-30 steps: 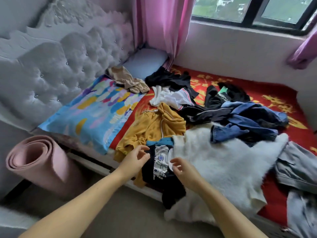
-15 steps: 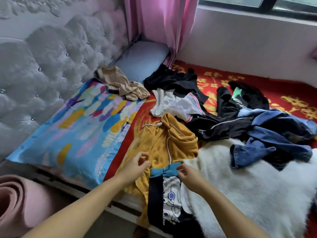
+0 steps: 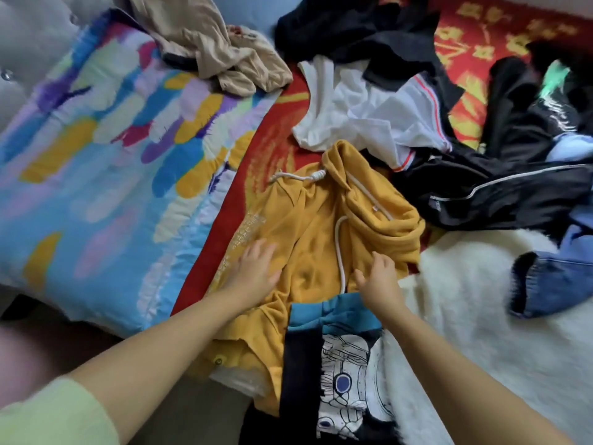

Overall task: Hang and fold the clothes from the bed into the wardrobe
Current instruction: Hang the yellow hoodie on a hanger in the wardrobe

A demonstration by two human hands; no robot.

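Head view. The bed (image 3: 205, 277), covered in a red patterned sheet, carries a loose spread of unsorted clothes. No wardrobe and no hanger are in view.

The mustard hoodie (image 3: 321, 226) lies crumpled at the near middle of the bed, drawstring across its front. The left hand (image 3: 256, 268) rests on its left part with the fingers extended; the grip is open and nothing is taken up. The right hand (image 3: 378, 274) lies on its right part beside the drawstring, fingers bent down into the cloth; whether the grip has closed on a fold I cannot tell, the frame being blurred.

The black printed T-shirt (image 3: 340, 380) with a blue band overlaps the hoodie's near edge and hangs over the bedside. The white fluffy garment (image 3: 481, 300) lies just right of it. Farther off lie the white shirt (image 3: 369, 117), black track garments (image 3: 507, 187), denim jeans (image 3: 552, 277) at the right and a beige garment (image 3: 211, 49) on the multicoloured pillow (image 3: 96, 155) at the left.

Judgement: the task stands at or near its start. No item shows as folded or hung. The hoodie appears to be the item in hand; every visible garment remains to be dealt with.
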